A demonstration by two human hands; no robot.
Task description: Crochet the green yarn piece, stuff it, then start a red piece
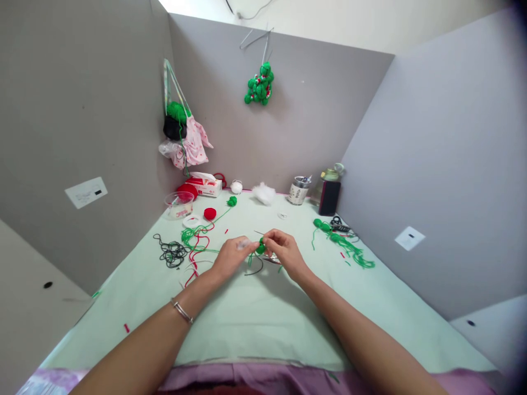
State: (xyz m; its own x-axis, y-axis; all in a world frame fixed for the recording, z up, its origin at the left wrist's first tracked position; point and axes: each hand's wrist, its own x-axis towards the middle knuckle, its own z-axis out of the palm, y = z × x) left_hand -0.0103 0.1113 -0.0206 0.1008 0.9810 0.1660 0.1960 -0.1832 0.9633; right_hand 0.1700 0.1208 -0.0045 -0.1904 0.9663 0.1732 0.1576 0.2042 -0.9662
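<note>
Above the middle of the table, my left hand (pixel 235 253) is closed on a small green crocheted yarn ball (pixel 261 248), pinched between thumb and fingers. A whitish patch (pixel 244 243) shows on its fingers; what it is, I cannot tell. My right hand (pixel 285 249) is closed right beside the ball, fingertips pinched together. From those fingertips a thin dark needle (pixel 259 232) points left. Green strands hang below the ball, and a dark thread (pixel 256 270) curves under it. Something shiny (pixel 270 259) lies partly hidden beneath my right hand.
Tangled black cord (pixel 172 253), loose green yarn (pixel 190 237) and a red yarn ball (pixel 209 213) lie left. White stuffing (pixel 264 193), a pen can (pixel 298 191) and a phone (pixel 330 198) stand behind. Green yarn pieces (pixel 349 249) lie right, near scissors (pixel 338 222). Grey partitions (pixel 284 109) enclose the table.
</note>
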